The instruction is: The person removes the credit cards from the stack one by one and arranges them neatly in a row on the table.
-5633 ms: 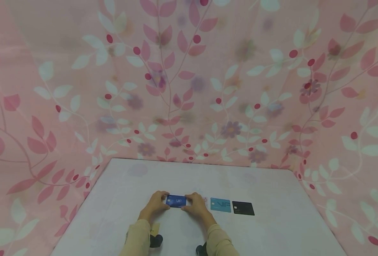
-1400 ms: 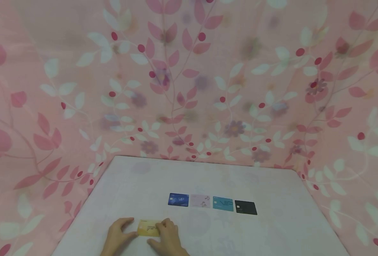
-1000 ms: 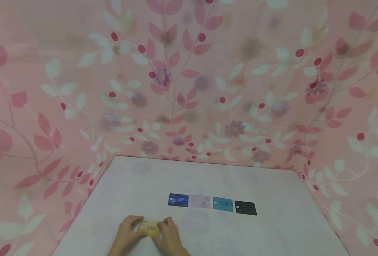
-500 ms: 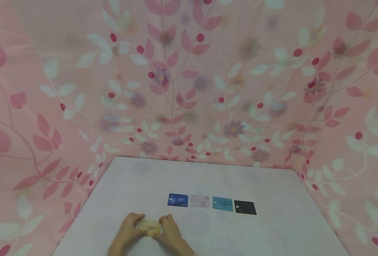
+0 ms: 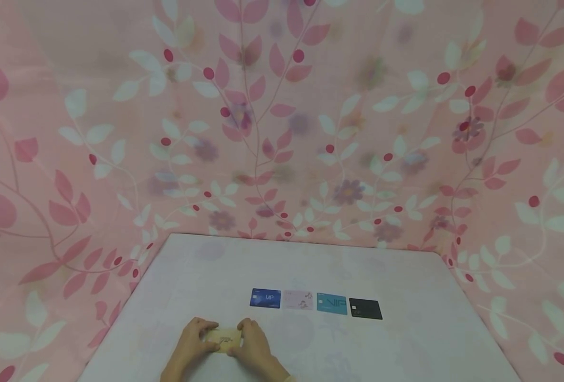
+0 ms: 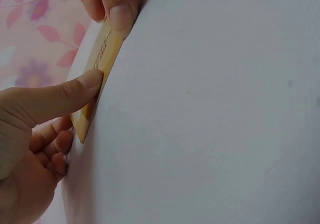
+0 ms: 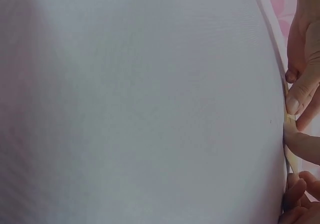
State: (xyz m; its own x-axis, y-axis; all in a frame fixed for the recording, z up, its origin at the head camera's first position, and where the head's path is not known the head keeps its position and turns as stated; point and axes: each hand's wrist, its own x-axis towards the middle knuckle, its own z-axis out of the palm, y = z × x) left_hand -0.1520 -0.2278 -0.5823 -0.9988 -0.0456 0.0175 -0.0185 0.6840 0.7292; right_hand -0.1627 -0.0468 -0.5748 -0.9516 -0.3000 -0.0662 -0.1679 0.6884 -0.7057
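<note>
A yellow card [image 5: 225, 340] with dark script lies low over the near part of the table, between both hands. My left hand [image 5: 191, 344] holds its left end, the thumb pressing on its face in the left wrist view, where the card [image 6: 107, 54] appears steeply foreshortened. My right hand [image 5: 255, 347] grips the other end between thumb and fingers. Just beyond the hands, a row of cards lies flat: a blue VIP card [image 5: 265, 298], a pale pink one [image 5: 298, 300], a teal VIP card [image 5: 331, 303] and a black one [image 5: 365, 309].
A white cloth-covered table [image 5: 406, 345] spreads around the cards. Pink floral curtains [image 5: 282, 132] close in its back and both sides. The card row stands right of centre, farther from the person than the hands.
Earlier both hands held the blue card at the row's left end; they let it go and moved nearer and left to the yellow card. The left hand closed in on its left end.
</note>
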